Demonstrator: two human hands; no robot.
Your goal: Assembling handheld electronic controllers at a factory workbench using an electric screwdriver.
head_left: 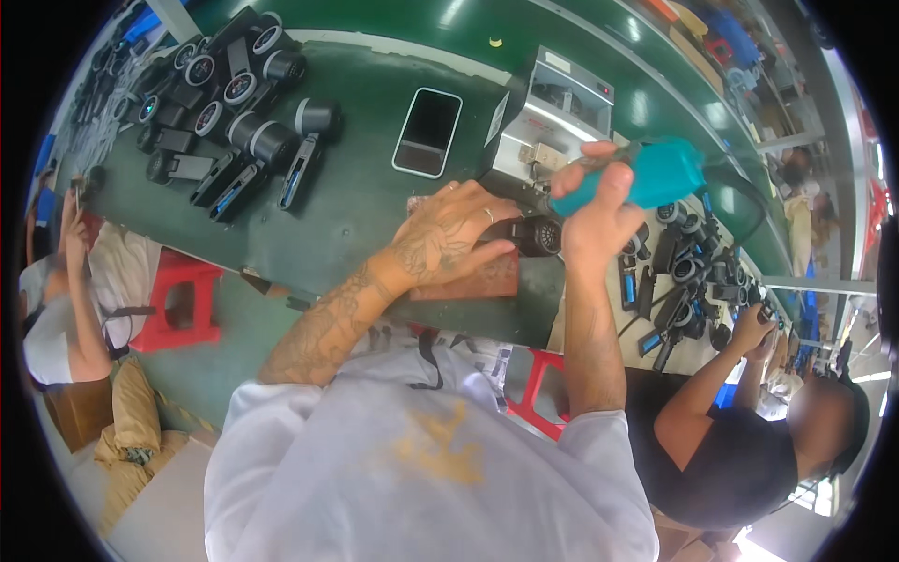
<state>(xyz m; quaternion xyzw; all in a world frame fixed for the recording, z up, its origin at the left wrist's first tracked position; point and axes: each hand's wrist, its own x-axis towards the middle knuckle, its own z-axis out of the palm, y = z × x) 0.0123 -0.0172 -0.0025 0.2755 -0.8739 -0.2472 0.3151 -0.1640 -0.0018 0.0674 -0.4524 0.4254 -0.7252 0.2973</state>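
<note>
My left hand (451, 232) is closed on a black handheld device (537, 236) with a round, grilled head. The device lies over a reddish-brown pad (473, 281) near the bench's front edge, and its body is partly hidden under my fingers. A teal electric screwdriver (655, 173) is gripped in my right hand (601, 217), above and to the right of the device. Its narrow end points left, toward a boxy screw feeder (552, 117) behind my hands. The screwdriver's tip is hard to make out.
Several similar black devices (239, 117) crowd the bench's left side; more (688, 272) lie on the right. A phone (427, 133) lies left of the feeder. A dark cable (754, 201) trails from the screwdriver. Co-workers sit at left (66, 328) and right (721, 450); a red stool (178, 300) stands left.
</note>
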